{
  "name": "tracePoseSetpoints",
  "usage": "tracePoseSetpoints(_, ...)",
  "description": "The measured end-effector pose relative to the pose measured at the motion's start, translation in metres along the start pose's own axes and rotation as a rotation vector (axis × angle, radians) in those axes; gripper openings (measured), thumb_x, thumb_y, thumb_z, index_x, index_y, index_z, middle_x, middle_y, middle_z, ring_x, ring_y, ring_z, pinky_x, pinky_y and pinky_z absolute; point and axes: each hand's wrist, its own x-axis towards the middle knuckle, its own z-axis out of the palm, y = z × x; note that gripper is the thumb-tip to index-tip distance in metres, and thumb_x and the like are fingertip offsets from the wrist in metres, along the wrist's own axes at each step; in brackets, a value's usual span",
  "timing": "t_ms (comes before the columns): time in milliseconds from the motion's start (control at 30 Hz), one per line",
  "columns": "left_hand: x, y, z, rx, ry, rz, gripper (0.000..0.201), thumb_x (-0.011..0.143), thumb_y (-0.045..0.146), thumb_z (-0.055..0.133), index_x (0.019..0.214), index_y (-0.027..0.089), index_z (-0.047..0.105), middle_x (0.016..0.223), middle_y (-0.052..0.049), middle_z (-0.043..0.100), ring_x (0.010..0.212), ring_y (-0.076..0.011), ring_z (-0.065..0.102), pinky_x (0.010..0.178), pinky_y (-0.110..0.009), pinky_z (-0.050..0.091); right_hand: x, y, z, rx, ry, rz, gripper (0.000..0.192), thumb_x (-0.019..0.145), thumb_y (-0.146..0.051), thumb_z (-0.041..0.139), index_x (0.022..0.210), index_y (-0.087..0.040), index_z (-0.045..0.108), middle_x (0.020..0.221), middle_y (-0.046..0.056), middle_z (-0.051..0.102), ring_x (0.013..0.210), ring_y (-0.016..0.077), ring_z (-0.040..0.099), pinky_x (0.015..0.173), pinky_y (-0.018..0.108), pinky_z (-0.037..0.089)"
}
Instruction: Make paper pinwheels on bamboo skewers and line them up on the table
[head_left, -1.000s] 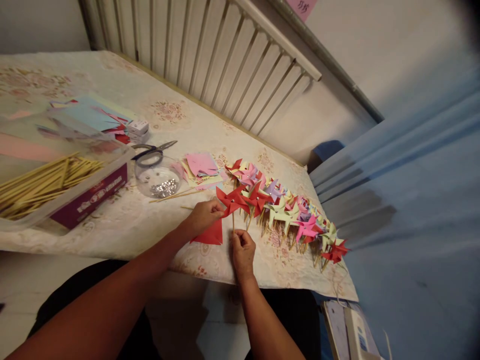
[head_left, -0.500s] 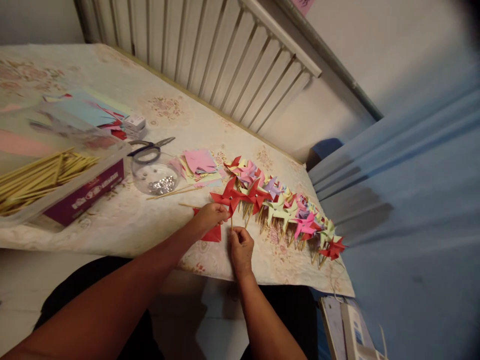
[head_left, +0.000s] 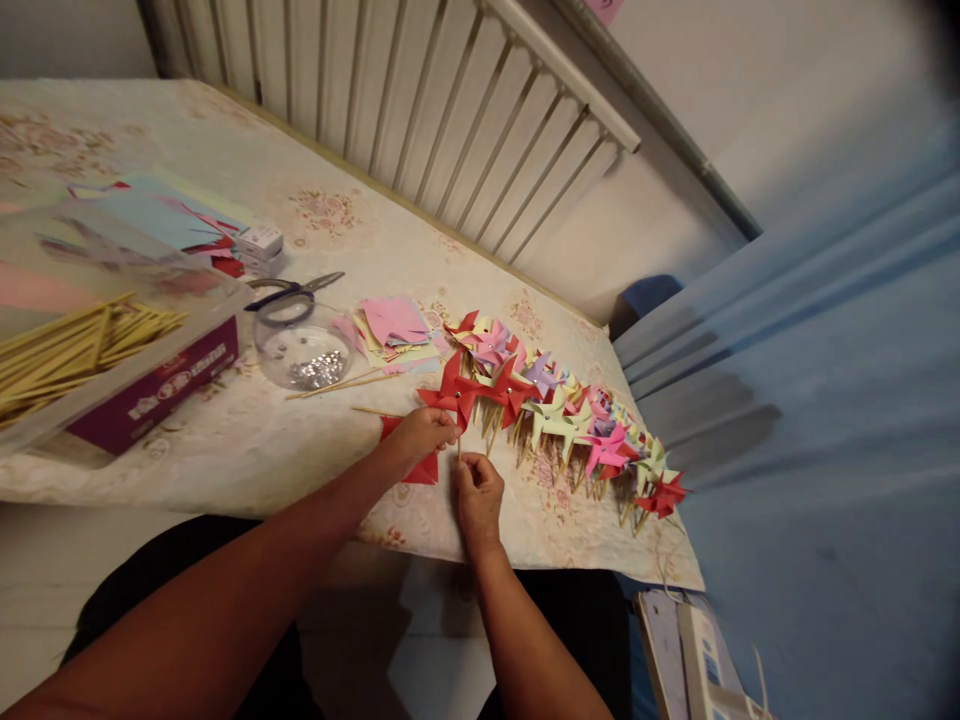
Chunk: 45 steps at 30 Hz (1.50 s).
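The left hand (head_left: 421, 432) has its fingers pinched shut on the lower edge of a red pinwheel (head_left: 454, 392), which stands at the near end of a row of finished pinwheels (head_left: 570, 420) laid along the desk (head_left: 247, 450). The right hand (head_left: 477, 490) sits just below it, fingers closed around the thin stick (head_left: 460, 447) under the pinwheel, though the stick looks partly hidden by the thumb. A red paper square (head_left: 420, 466) lies on the desk under the left hand. Farther left are a clear bowl (head_left: 304, 350) of shiny bits, scissors (head_left: 289, 290), a stack of paper squares (head_left: 394, 325) and a box of wooden sticks (head_left: 82, 345).
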Motion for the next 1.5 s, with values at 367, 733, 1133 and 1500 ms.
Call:
tracePoseSetpoints(367,-0.001,-0.008,0.009,-0.07,-0.012,0.027,0.018,0.061,0.032,0.062,0.062,0.019,0.05,0.056,0.005,0.047,0.051,-0.0085,0.04,0.052,-0.023,0.031,-0.001,0.002,0.0,0.017,-0.011,0.01,0.02,0.085,-0.034,0.058,0.081,-0.017,0.068,0.074,0.0,0.063,0.069,0.0147,0.053,0.067,0.026,0.043)
tracePoseSetpoints(733,-0.005,-0.004,0.01,-0.013,0.051,0.064,0.017,0.063,0.033,0.061,0.063,0.019,0.052,0.056,0.005,0.05,0.052,-0.0099,0.044,0.053,-0.023,0.034,0.0,0.003,0.001,0.043,-0.009,0.035,0.019,0.083,-0.033,0.058,0.081,-0.017,0.067,0.071,-0.001,0.061,0.066,0.0141,0.051,0.065,0.025,0.042)
tracePoseSetpoints(1133,-0.066,-0.011,0.021,0.41,0.323,0.173,0.016,0.073,0.036,0.054,0.071,0.02,0.057,0.063,0.0,0.061,0.062,-0.0175,0.056,0.063,-0.03,0.041,-0.004,0.0,-0.008,0.208,-0.016,0.139,0.016,0.077,-0.034,0.06,0.075,-0.018,0.064,0.064,-0.004,0.053,0.059,0.012,0.044,0.057,0.024,0.037)
tracePoseSetpoints(1500,-0.113,-0.04,0.063,0.383,0.268,0.072,0.021,0.073,0.042,0.05,0.07,0.022,0.056,0.065,0.0,0.058,0.06,-0.0172,0.053,0.058,-0.029,0.039,-0.047,-0.002,-0.045,0.413,-0.061,0.306,0.02,0.07,-0.038,0.064,0.071,-0.018,0.061,0.052,-0.007,0.051,0.043,0.0086,0.041,0.043,0.021,0.032)
